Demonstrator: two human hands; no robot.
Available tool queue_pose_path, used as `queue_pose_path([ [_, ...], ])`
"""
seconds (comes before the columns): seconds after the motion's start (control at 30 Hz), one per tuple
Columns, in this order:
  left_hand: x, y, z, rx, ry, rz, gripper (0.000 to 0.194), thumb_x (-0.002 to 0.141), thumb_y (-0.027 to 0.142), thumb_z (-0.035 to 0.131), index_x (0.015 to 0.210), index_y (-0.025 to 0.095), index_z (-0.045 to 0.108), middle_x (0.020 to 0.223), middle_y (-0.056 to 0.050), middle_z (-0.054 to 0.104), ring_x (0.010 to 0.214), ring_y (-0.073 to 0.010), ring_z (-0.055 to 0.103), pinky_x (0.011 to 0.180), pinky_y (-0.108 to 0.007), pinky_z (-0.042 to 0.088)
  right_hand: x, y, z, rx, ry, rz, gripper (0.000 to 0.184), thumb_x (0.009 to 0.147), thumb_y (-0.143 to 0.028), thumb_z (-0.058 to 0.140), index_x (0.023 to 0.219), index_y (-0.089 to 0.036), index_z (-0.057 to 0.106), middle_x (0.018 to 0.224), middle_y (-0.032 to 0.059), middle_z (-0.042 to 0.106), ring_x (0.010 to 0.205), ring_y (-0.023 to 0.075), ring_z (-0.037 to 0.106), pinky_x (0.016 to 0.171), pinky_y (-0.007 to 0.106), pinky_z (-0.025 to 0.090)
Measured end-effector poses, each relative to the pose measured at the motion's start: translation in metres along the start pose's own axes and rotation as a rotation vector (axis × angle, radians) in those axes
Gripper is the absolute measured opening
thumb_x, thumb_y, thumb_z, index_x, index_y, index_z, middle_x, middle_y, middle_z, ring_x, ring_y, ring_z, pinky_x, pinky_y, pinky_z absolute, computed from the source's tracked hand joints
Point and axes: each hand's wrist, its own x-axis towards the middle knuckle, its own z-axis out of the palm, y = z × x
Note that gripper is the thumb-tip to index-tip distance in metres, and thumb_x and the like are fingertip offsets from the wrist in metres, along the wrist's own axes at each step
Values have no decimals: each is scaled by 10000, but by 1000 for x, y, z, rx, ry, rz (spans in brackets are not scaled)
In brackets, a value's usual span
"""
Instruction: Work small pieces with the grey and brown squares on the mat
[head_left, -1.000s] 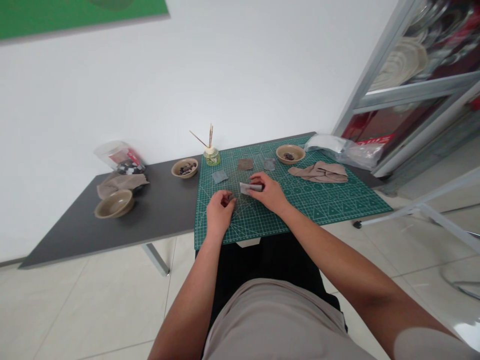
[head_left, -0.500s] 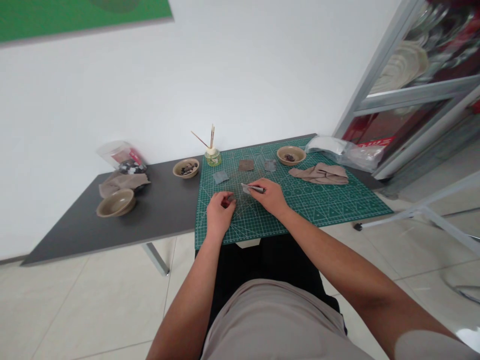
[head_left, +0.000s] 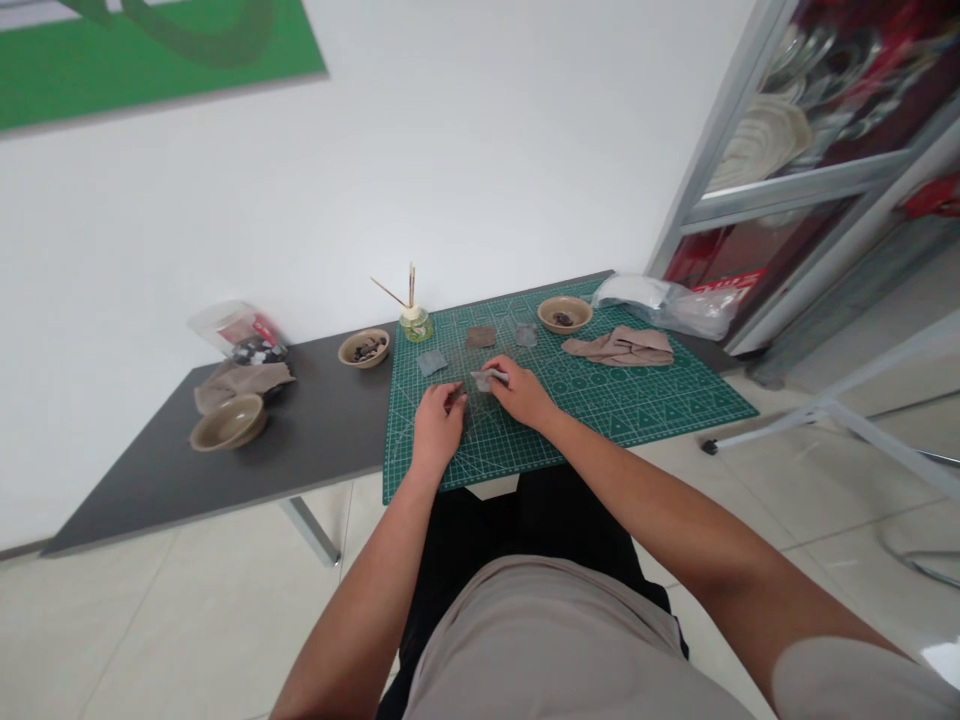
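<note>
Low over the front part of the green cutting mat, my right hand pinches a bent grey sheet that looks like sandpaper. Close by on its left, my left hand is closed around a small dark piece, which looks like a stone; the fingers mostly hide it. The two hands are apart. Just beyond them lie a blue-grey square, a brown square and a grey square, flat on the mat and similar to sandpaper.
Small dark and pale stones fill one bowl; a few dark ones sit in another bowl. A third bowl stands left beside a cloth. A reed diffuser stands behind the mat. A brown cloth and plastic bag lie right.
The grey sheet in my right hand has tilted, so more of its face shows, and it sits closer to my left hand. The view has shifted slightly.
</note>
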Motion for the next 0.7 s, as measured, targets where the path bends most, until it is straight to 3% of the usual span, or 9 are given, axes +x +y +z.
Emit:
queue_pose_path([
  [0.1,8,-4,5,-75,-36,-70,208,854,207,604,1034,176,703,973,-71,703,883,-201,651,876,-360,513,2,2,-1,63,48,40,223,826,-182,549,1023,-226,643,935,5,714,770,162,652,750,285,490],
  [0.23,11,-12,8,-248,-80,-112,260,857,247,591,1093,183,678,903,-40,701,782,-173,655,770,-315,517,5,2,0,30,46,60,196,786,-222,602,975,-213,654,886,11,709,795,179,639,776,301,471],
  [0.47,6,-7,4,-228,-70,-89,191,802,273,642,963,177,672,771,5,641,679,-137,578,672,-267,459,10,-2,11,53,49,79,147,802,-283,591,933,-217,605,766,-17,645,648,153,579,678,283,457],
  [0.7,6,-10,6,-270,-39,-96,144,800,308,628,884,190,623,703,34,561,634,-122,510,637,-252,408,3,-3,11,-7,33,58,136,726,-271,688,839,-195,677,820,20,697,772,175,623,734,284,465],
])
